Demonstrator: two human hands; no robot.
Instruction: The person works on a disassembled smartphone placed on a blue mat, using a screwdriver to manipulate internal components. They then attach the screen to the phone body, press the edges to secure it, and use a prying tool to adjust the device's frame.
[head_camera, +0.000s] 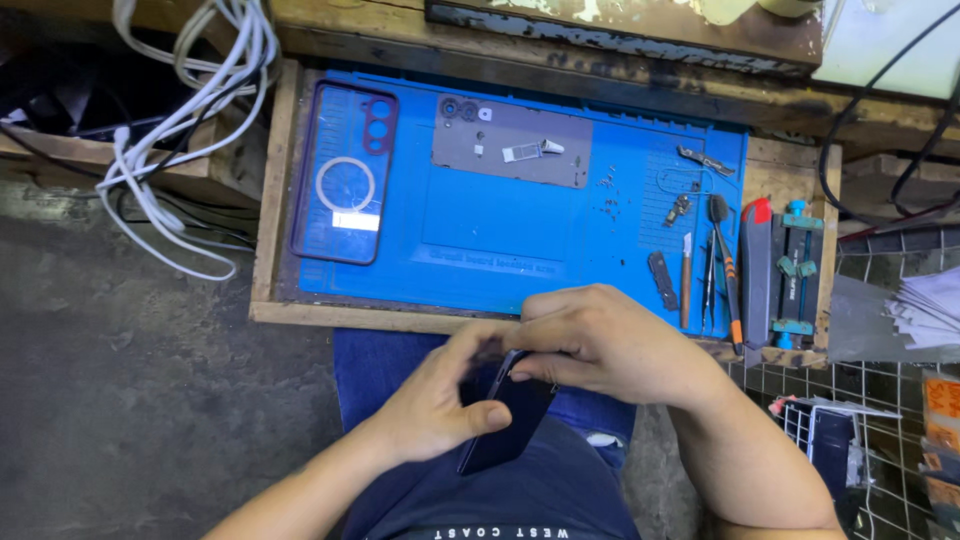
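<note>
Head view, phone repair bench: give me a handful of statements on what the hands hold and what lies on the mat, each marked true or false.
1. Both hands grip the dark phone over the lap. True: the left hand and the right hand both hold it.
2. The clear phone case lies at the right end of the blue mat. False: it lies at the left end.
3. The grey back panel rests on the mat's far side. True.
4. The hand tools are beside the case. False: they lie at the mat's right edge.
5. White cables hang at the left. True.
</note>
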